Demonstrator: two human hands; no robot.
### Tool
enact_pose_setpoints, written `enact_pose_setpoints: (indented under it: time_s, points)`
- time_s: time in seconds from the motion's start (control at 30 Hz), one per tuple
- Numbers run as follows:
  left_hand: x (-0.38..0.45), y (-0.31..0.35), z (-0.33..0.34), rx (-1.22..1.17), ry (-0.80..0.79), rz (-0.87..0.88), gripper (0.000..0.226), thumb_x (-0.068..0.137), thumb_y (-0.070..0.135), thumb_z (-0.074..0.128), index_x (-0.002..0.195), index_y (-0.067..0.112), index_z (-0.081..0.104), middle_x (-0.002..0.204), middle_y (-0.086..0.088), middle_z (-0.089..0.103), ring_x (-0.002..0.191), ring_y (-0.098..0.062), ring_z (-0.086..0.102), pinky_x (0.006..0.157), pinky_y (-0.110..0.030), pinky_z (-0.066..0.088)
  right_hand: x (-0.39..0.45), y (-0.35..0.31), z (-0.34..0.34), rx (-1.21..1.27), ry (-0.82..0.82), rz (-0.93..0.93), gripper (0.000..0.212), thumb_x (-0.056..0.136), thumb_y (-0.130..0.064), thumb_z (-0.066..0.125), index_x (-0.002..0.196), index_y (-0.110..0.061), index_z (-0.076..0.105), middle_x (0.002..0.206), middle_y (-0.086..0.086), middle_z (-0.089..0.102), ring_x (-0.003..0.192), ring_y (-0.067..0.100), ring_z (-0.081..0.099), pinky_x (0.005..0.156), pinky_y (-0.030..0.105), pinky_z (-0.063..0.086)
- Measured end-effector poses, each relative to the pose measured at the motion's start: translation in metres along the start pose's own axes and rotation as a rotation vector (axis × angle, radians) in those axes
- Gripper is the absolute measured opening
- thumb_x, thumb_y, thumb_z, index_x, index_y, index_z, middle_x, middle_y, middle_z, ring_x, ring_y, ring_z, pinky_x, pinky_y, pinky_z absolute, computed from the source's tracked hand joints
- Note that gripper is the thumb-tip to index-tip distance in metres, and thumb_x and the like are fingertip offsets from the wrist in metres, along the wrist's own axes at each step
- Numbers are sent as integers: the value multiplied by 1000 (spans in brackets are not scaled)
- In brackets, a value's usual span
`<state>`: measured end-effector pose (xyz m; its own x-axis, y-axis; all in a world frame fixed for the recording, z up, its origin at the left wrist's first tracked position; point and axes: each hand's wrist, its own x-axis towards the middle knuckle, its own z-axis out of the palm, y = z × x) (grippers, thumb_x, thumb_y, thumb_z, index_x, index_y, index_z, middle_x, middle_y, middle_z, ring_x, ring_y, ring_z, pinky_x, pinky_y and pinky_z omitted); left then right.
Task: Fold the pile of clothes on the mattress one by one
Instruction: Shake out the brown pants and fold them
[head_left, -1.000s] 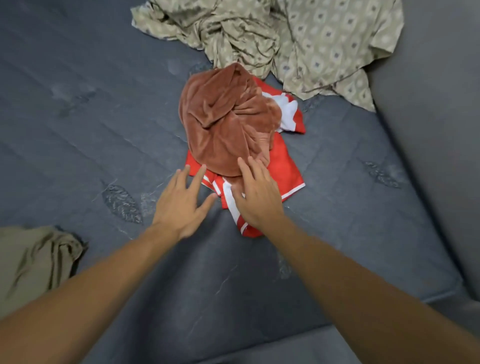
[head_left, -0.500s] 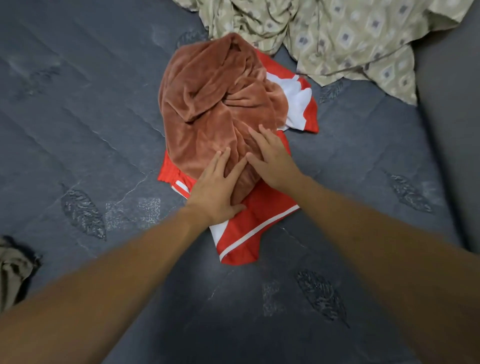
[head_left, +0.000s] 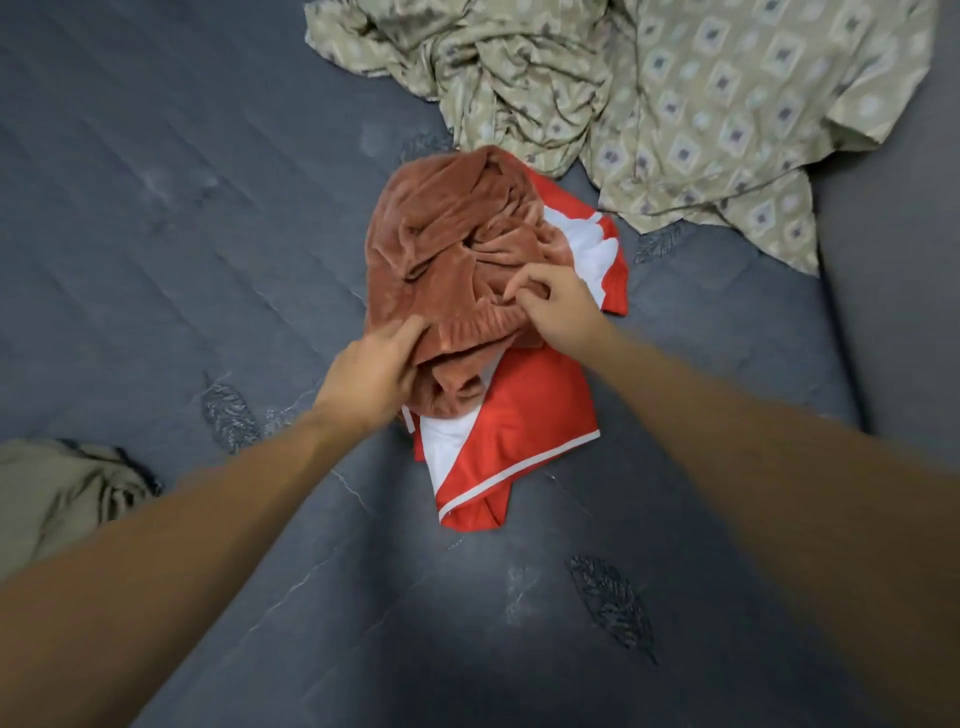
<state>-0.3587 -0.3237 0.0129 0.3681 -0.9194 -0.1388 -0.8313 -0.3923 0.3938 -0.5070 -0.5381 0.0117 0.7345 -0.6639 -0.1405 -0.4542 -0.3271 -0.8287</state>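
Note:
A crumpled rust-brown velvety garment (head_left: 447, 244) lies on top of a red and white garment (head_left: 524, 415) in the middle of the dark grey mattress (head_left: 182, 234). My left hand (head_left: 371, 374) grips the brown garment's near left edge, by its ribbed hem. My right hand (head_left: 558, 304) pinches the same hem on the right side. The red garment is partly hidden under the brown one.
A beige patterned cloth (head_left: 675, 104) is bunched at the top right, touching the pile. An olive garment (head_left: 62, 499) lies at the left edge. A grey upright surface (head_left: 904, 312) borders the mattress on the right.
Both hands went from lying flat on the pile to closing on the brown garment's near hem, which is now lifted and bunched. The camera view shifted a little.

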Motion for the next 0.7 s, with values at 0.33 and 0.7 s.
enact_pose_setpoints:
  time_s: [0.33, 0.7]
  points:
    - [-48, 47, -231, -1, 178, 33, 26, 90, 8, 53, 113, 16, 62, 107, -8, 62, 103, -40, 61, 80, -51, 51, -46, -203, -114, 114, -56, 78, 33, 84, 14, 58, 105, -5, 76, 99, 16, 73, 97, 23, 72, 88, 39, 58]
    - [-106, 103, -452, -2, 459, 77, 24, 86, 1, 52, 85, 25, 51, 86, 3, 54, 92, -34, 60, 69, -41, 42, -85, -458, -240, -326, 85, -362, 29, 78, 4, 75, 99, -16, 77, 90, -1, 77, 84, 12, 70, 80, 26, 54]
